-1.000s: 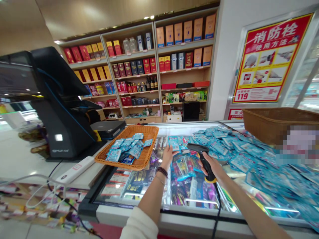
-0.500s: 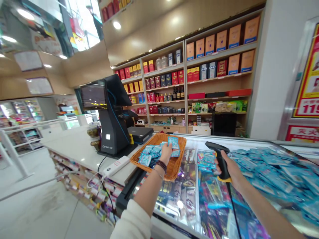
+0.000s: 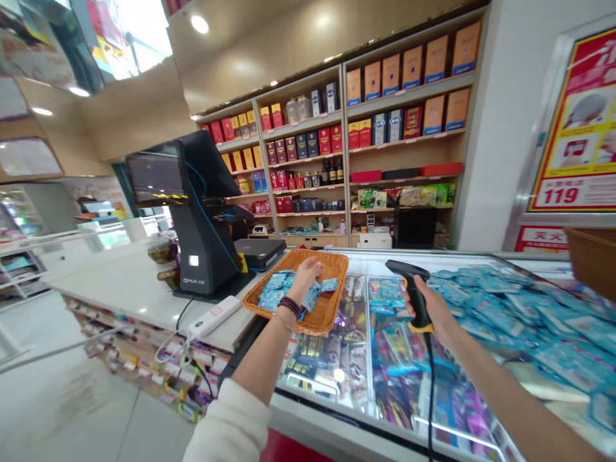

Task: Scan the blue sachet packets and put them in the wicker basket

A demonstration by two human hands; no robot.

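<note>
My left hand (image 3: pixel 307 274) is over an orange-brown wicker basket (image 3: pixel 332 314), its fingers loosely apart with nothing visible in them. Small blue packets (image 3: pixel 275 289) are heaped in the basket's left half, and a single blue packet (image 3: pixel 329 284) lies just right of my fingers. My right hand (image 3: pixel 430 301) grips a black barcode scanner (image 3: pixel 419 301) with yellow trim by its handle. The scanner's head points left toward the basket, and its black cable (image 3: pixel 431 391) hangs down. Part of the heap is hidden behind my left hand and wrist.
The basket rests at the edge of a lit glass display case (image 3: pixel 369 359) filled with packaged goods. A large pile of blue packets (image 3: pixel 510 314) spreads at the right, near a brown container (image 3: pixel 594 260). At the left stand a checkout terminal (image 3: pixel 206 231) and a white power strip (image 3: pixel 215 317).
My left hand has let go of the blue packet it held, which now lies in the basket. The view has shifted right, and the scanner remains in my right hand.
</note>
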